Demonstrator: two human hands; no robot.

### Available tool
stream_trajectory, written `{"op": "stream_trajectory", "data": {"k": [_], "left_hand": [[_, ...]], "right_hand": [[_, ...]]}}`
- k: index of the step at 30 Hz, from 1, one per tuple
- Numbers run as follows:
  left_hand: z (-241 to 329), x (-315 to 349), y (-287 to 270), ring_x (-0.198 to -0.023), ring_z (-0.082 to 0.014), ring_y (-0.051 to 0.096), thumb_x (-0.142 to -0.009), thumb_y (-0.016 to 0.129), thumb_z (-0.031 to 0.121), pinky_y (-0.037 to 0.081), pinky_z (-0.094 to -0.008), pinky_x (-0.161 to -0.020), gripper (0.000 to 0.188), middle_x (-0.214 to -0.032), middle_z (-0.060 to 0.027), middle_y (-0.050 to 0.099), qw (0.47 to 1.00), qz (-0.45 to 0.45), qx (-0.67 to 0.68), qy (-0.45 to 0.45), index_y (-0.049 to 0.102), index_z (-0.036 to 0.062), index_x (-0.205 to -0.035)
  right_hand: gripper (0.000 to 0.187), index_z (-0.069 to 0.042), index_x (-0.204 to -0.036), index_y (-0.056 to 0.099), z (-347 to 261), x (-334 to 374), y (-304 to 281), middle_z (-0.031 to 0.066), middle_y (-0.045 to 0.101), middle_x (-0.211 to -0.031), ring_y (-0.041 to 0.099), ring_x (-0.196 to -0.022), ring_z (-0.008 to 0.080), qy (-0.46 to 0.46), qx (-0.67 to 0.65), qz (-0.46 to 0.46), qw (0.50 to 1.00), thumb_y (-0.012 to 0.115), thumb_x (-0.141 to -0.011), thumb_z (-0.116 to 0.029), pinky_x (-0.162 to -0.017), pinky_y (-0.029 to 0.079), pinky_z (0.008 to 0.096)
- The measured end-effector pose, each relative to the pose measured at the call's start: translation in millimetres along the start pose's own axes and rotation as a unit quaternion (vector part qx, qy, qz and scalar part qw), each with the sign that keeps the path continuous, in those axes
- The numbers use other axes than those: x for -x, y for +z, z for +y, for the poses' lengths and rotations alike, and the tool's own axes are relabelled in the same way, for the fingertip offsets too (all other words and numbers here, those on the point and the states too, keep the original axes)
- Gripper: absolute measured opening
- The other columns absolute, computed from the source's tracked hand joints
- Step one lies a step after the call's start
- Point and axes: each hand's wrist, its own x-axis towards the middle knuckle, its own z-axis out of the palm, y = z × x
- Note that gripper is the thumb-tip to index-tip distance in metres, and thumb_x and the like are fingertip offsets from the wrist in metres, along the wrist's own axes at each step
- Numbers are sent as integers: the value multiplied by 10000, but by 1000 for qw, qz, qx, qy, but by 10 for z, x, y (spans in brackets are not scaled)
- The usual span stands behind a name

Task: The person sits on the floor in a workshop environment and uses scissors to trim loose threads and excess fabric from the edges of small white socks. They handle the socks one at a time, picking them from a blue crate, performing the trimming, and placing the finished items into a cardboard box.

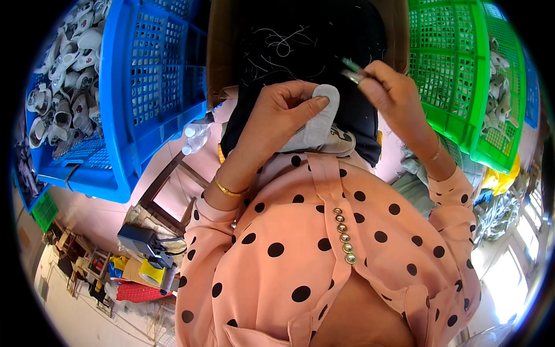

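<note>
My left hand (280,113) pinches a small light grey fabric shoe (325,110) between thumb and fingers, its flat rounded sole toward me. Beneath it, another small pale shoe part with a dark mark (342,139) rests against my lap; whether the two are joined I cannot tell. Up and to the right, my right hand (390,92) is closed around small metal snips (352,70) with a bit of green on them. The snips are blurred and stand apart from the shoe.
Black cloth (312,34) strewn with loose white threads covers my lap and a cardboard box (221,63). A blue basket (118,115) of small grey shoes (72,81) stands left, green baskets (451,63) right. Plastic bottles (196,137) are beside the blue basket.
</note>
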Motion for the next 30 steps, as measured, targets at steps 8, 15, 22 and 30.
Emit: {"op": "stream_trajectory", "data": {"k": [8,15,22,30], "left_hand": [[21,11,8,-693,-41,623,-903,679,133,469,-171,-587,169,-837,-15,694,1000,4,5,-6,694,28,-1034],[16,32,21,-725,-49,640,-901,677,125,489,-177,-618,178,-853,-27,700,1000,6,7,-6,692,19,-1043],[23,44,16,-754,-80,664,-884,691,110,527,-201,-665,203,-886,-54,713,999,8,28,-20,699,11,-1062],[-13,44,4,-792,-95,675,-881,691,98,543,-212,-694,214,-924,-66,720,999,14,48,-15,700,8,-1076]], "right_hand": [[456,-114,-686,484,-61,17,-209,17,481,-521,534,-456,201,-172,296,-2,939,647,-819,-519,-427,404,304],[434,-120,-682,467,-88,6,-221,14,440,-519,504,-457,188,-205,343,-10,917,672,-801,-483,-438,385,305],[428,-123,-686,472,-120,18,-226,11,428,-513,500,-455,183,-201,350,-17,915,692,-780,-478,-443,387,297],[435,-113,-679,482,-55,18,-167,21,454,-516,527,-469,187,-181,328,-33,927,683,-808,-477,-433,393,304]]}}
